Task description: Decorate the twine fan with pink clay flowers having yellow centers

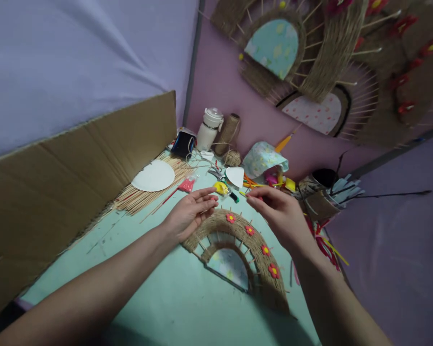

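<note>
My left hand point(192, 214) hovers over the left end of a fan-shaped twine weaving point(243, 223). Its fingers are curled together, with a speck of red at the tips too small to name. Across from it, my right hand point(279, 209) pinches a thin yellow-green stick point(242, 193) that points left; a bit of red also shows by those fingers. Red flowers with yellow centres, such as the flower point(265, 250), sit along the weaving's right side. A half-round patterned cloth point(229, 266) fills its inner arch.
Behind my hands lie a yellow packet point(221, 188), a red packet point(187, 183), a white disc point(154, 175) on thin sticks point(137, 199), a white bottle point(209, 129) and a twine spool point(228, 133). Cardboard point(82, 182) borders the left; a cup of rods point(321, 202) stands right.
</note>
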Available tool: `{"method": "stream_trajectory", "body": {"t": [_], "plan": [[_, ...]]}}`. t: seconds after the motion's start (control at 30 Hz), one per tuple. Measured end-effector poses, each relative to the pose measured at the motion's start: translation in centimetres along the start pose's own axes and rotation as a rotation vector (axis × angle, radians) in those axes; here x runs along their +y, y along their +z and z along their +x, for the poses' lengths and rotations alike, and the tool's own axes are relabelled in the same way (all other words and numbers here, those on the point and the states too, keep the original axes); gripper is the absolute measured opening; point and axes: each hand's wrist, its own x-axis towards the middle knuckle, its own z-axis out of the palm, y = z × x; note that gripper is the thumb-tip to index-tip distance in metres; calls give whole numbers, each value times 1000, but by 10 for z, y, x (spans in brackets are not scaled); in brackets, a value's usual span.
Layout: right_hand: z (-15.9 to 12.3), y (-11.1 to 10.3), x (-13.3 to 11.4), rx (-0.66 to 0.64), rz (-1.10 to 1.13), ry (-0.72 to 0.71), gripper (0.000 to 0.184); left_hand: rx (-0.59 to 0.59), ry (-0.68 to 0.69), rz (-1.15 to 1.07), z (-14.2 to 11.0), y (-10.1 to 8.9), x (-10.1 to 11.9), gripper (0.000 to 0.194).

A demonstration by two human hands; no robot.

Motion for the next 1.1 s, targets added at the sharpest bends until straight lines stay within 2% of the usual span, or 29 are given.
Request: {"method": "stream_trajectory", "body": {"t": [0.1, 0.2, 0.3, 0.43, 0.63, 0.7, 0.83, 1.1], "plan": [[44, 29, 17, -104, 87, 36, 23, 15, 67, -53, 5, -6, 6, 19], [75, 62, 33, -205, 33, 19, 24, 94, 106, -108, 14, -14, 13, 11], [92, 89, 43, -284, -62, -33, 18, 188, 159, -138, 23, -24, 19, 13], [102, 112, 50, -362, -145, -111, 17, 261, 237, -157, 31, -34, 25, 23], [106, 130, 56, -362, -287, -194, 27, 367, 349, -197, 37, -41, 35, 24], [107, 135, 57, -366, -330, -217, 21, 393, 364, -213, 39, -44, 37, 21], [109, 140, 57, -401, -430, -281, 7, 406, 332, -230, 39, -47, 37, 18], [108, 139, 61, -422, -568, -378, 20, 399, 326, -214, 40, -48, 35, 21]]}}
